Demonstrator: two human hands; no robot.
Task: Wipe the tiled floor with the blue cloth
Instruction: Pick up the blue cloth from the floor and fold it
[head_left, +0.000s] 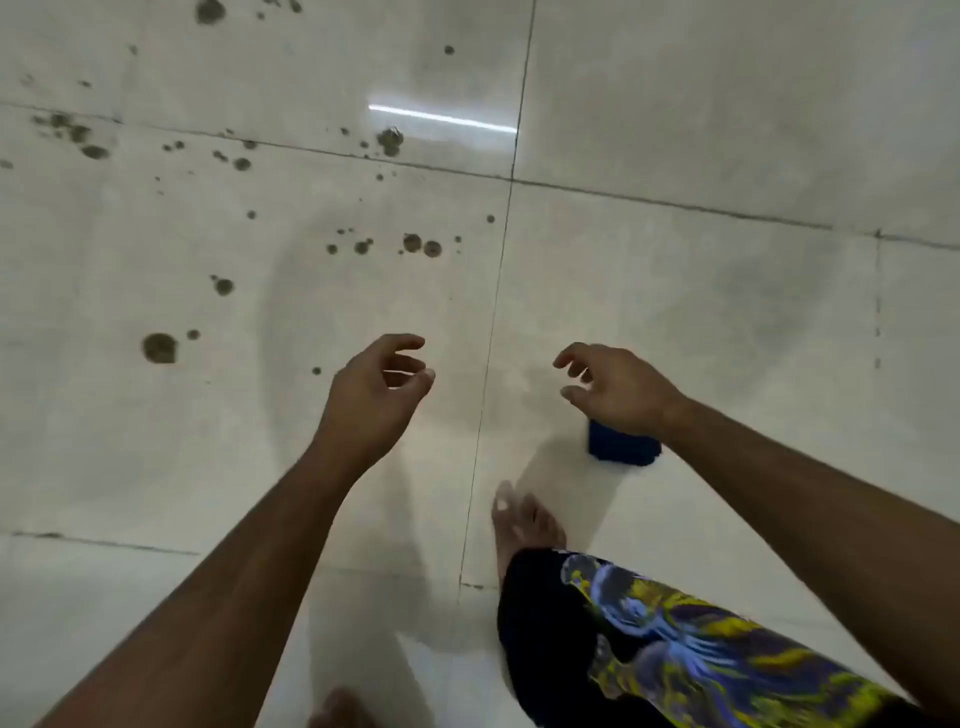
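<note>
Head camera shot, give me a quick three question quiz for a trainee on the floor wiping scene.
1. True or false: the right hand is gripping the cloth.
2. Where are most of the dark spots? A) on the tiles left of the long grout line B) on the tiles right of it C) under the foot
3. Fill in: the cloth lies on the floor partly hidden by the right ____.

Key
1. False. Both that hand and the left hand hang open and empty above the floor.
2. A
3. hand
</note>
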